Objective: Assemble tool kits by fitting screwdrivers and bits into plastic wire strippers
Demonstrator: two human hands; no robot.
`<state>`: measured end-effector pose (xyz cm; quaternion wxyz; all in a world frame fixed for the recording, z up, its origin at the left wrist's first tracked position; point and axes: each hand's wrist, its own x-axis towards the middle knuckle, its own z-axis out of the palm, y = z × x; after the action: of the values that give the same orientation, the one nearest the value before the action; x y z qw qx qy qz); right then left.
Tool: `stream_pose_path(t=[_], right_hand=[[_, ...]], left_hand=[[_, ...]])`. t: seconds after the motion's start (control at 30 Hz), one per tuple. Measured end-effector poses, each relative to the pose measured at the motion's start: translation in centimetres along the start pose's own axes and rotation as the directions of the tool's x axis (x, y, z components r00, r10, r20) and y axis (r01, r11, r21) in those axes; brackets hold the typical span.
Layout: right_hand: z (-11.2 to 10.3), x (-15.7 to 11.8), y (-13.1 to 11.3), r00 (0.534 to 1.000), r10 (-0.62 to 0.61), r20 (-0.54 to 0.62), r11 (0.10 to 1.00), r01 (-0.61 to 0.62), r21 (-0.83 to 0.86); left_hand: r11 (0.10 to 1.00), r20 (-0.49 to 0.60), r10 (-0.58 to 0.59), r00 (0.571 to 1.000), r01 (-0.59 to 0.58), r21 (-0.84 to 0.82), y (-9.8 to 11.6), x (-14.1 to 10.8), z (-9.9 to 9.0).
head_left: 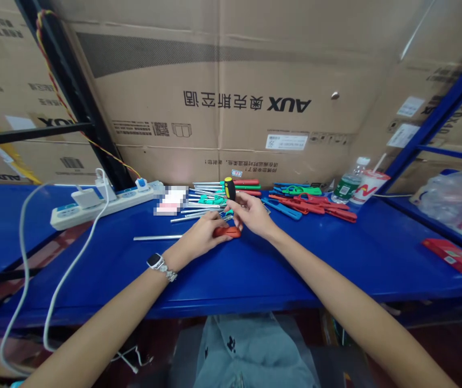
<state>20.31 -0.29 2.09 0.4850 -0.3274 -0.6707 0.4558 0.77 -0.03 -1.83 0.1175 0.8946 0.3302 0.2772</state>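
My left hand (200,235), with a watch at the wrist, is closed round an orange-red handle (228,231) low over the blue table (255,275). A metal rod (157,237) extends to the left from beneath that hand. Close beside it, my right hand (251,213) grips a small yellow and black screwdriver (230,188), its handle pointing up. The screwdriver's tip is hidden by the fingers. Just behind both hands lie metal rods with red and green handles (249,187) and teal pieces (210,200).
Red plastic parts (315,205) and blue ones (289,210) lie right of the hands. Further right are a bottle (346,183), a cup (370,186) and a red box (455,256). A power strip (105,207) with white cables is at left. Cardboard (231,70) stands behind.
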Motion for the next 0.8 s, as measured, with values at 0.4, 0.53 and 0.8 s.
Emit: stream_pose_path(t=[0.4,0.53,0.8], right_hand=[[-0.9,-1.1,0.3,0.995,0.012,-0.101,1.0,-0.014,-0.018],[-0.9,-1.8,0.4,0.984,0.031,-0.177,0.999,-0.026,0.032],[-2.5,-2.2,0.0,0.999,0.051,-0.018,0.996,-0.049,0.072]], left_hand=[[0.998,-0.003,-0.027,1.0,0.027,-0.049,2.0,0.3,1.5],[0.999,-0.007,-0.034,0.999,0.034,-0.023,2.2,0.3,1.4],[0.999,-0.042,-0.051,0.998,0.051,0.004,1.3,0.2,1.3]])
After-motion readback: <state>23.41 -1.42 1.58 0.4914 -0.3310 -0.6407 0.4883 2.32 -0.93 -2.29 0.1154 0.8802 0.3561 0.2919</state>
